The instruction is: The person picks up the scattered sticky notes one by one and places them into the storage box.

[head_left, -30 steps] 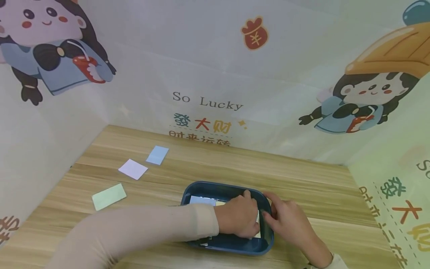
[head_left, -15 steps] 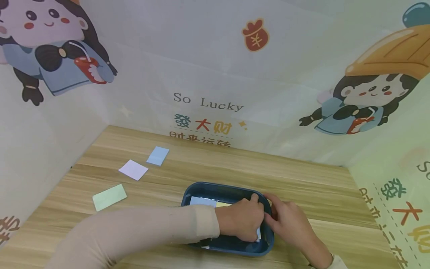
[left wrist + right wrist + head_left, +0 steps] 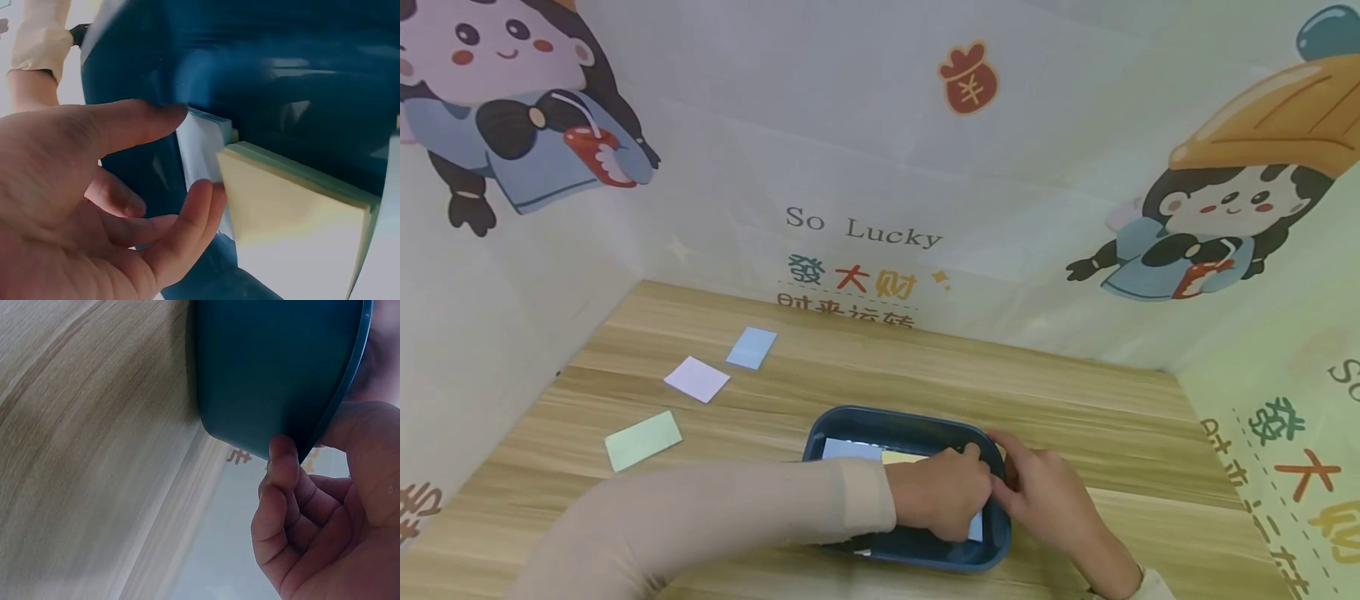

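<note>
A dark blue tray (image 3: 917, 560) stands on the table with stacks of paper notes inside. My left hand (image 3: 943, 492) reaches into its right end. In the left wrist view, the left thumb (image 3: 165, 119) and fingertips sit at the edges of a pale blue note stack (image 3: 203, 147), pinching it. Right beside that stack stands a thicker pale yellow note stack (image 3: 294, 219) with green sheets behind. My right hand (image 3: 1052, 496) holds the tray's right rim, thumb inside and fingers outside, as the right wrist view also shows.
Three loose paper notes lie left of the tray: a blue one (image 3: 752, 347), a lilac one (image 3: 697, 379) and a green one (image 3: 643, 440). Another blue note (image 3: 852, 448) lies in the tray's left part. Printed cloth walls (image 3: 865, 150) surround the wooden table (image 3: 1075, 400).
Inside the tray my left hand has shifted a little to the right, toward its right end. My right hand keeps its hold on the rim. The loose notes stay put.
</note>
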Tool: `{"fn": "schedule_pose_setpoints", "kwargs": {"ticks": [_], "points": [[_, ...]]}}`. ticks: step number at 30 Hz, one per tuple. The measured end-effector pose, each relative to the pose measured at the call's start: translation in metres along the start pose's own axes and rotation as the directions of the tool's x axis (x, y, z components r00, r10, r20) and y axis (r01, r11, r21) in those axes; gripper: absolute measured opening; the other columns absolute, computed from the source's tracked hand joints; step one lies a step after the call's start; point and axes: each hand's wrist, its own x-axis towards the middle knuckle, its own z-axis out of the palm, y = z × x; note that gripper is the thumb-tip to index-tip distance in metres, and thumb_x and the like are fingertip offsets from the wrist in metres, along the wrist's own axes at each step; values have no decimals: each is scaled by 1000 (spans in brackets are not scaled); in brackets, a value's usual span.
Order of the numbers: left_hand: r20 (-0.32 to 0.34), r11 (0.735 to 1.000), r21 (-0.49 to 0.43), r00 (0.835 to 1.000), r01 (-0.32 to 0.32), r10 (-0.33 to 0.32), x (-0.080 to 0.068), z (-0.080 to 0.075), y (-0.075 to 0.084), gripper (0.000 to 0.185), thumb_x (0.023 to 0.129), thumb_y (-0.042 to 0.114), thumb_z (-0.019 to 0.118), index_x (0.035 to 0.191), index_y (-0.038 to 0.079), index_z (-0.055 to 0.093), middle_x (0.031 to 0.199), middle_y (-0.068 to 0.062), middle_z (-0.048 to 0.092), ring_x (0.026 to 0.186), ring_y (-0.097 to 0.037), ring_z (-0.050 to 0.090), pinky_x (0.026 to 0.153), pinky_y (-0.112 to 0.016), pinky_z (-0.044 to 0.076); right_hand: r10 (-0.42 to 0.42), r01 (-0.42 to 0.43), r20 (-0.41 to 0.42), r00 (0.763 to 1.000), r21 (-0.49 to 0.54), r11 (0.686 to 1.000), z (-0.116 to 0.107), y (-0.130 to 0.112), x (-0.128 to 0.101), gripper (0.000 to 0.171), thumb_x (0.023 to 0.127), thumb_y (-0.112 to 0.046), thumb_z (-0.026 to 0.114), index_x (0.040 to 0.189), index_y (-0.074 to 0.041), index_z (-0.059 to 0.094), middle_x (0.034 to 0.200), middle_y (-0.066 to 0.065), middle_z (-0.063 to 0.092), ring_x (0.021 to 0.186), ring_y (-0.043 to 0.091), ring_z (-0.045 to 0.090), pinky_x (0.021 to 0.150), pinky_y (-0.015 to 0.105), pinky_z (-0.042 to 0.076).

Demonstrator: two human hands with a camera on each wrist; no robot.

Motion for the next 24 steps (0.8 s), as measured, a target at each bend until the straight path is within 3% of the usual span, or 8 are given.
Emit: {"fn": "schedule_pose_setpoints", "kwargs": {"ticks": [6, 9, 12, 18, 24], "points": [[-25, 997, 77, 1000, -2, 4, 34, 44, -15, 46, 93, 37, 85, 131, 13, 74, 123, -5, 66, 90, -15, 65, 66, -28, 59, -12, 12, -5, 1000, -6, 1000, 1, 1, 1, 47, 94, -6, 83, 139, 2, 68, 67, -19, 50, 51, -4, 40, 50, 24, 40], [-48, 996, 94, 999, 2, 3, 40, 51, -17, 47, 93, 38, 85, 132, 13, 74, 123, -6, 66, 91, -16, 66, 63, -27, 59, -13, 13, -8, 1000, -6, 1000, 1, 1, 2, 47, 94, -5, 83, 138, 2, 69, 67, -19, 50, 52, -4, 40, 51, 24, 40], [-59, 993, 117, 998, -4, 11, 34, 44, -14, 44, 95, 38, 84, 129, 11, 76, 122, -7, 68, 92, -16, 67, 66, -26, 59, -16, 16, -9, 1000, -4, 1000, 0, 1, 2, 47, 94, -5, 83, 138, 2, 69, 67, -19, 50, 52, -4, 40, 51, 25, 40], [-78, 988, 154, 997, -6, 18, 10, 16, -6, 38, 95, 32, 84, 123, 8, 78, 112, -6, 70, 91, -14, 65, 71, -25, 60, -25, 25, -15, 1000, -5, 1000, 1, 1, 2, 48, 93, -5, 83, 138, 3, 69, 67, -19, 50, 52, -4, 40, 51, 24, 40], [-50, 984, 177, 999, 22, -14, -5, -4, 1, 42, 94, 34, 88, 125, 9, 77, 107, -4, 70, 91, -13, 64, 76, -25, 60, -23, 23, -20, 1000, -3, 1000, 1, 1, 1, 48, 92, -4, 83, 137, 3, 69, 67, -19, 49, 52, -4, 39, 50, 25, 40]]}}
